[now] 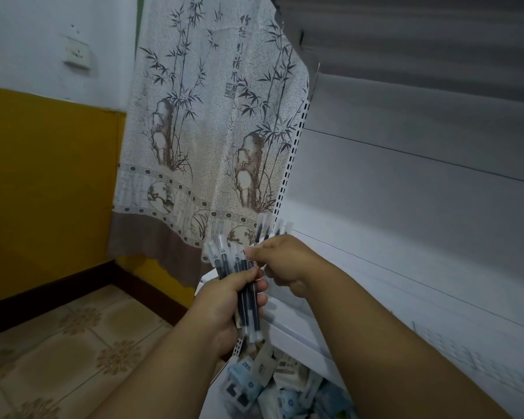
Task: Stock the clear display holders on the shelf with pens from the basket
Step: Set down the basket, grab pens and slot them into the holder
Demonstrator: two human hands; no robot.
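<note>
Head camera, looking forward and down. Two bare forearms reach in from the near edge toward a white metal shelf unit that fills the right side. The left hand has its fingers curled round a bundle of pens, gripping it at mid-length; the pens stand roughly upright, clear caps fanning out above the fist and clear ends poking out below. Just to the right and slightly farther off, the right hand holds a smaller cluster of pens, whose tips show above the knuckles, while its fingertips appear to pinch at the top of the left hand's bundle. No clear display holder can be made out; the shelf surface is blurred. Below the hands, at the near edge, lies a heap of small packets, possibly inside the basket, though its rim is not visible. A curtain printed with bamboo hangs on the far left beside a yellow and white wall.

The pens look light, stiff and smooth, likely to slide within a loose bundle. Gripping the barrels at the middle, not the caps, seems safest.
</note>
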